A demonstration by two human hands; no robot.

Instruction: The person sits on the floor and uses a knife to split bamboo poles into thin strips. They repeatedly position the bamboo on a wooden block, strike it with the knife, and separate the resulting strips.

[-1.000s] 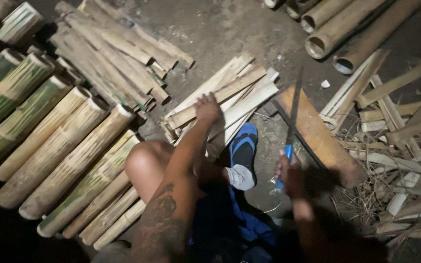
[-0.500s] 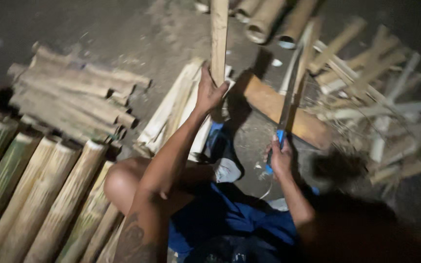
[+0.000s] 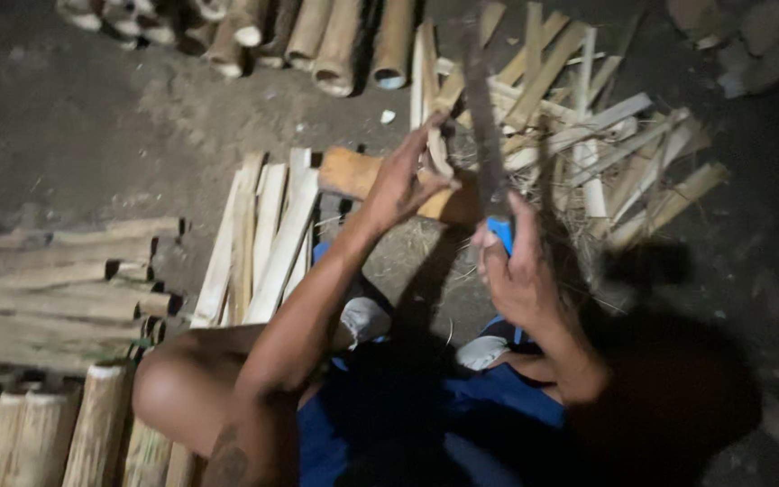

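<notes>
Left hand clamps a pale upright bamboo slat, right hand grips a blue-handled blade, above a wooden block on dark dirt floor

No packages, labels, signs or screens show anywhere in this dim view.

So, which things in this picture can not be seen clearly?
Head view:
- Bamboo strip in the left hand: upper end lost in motion blur against the split bamboo pile.
- Long blade held by the right hand: edge smeared by blur.
- Blue handle: mostly covered by the fingers.
- Bamboo poles: cut off by the top edge.
</notes>
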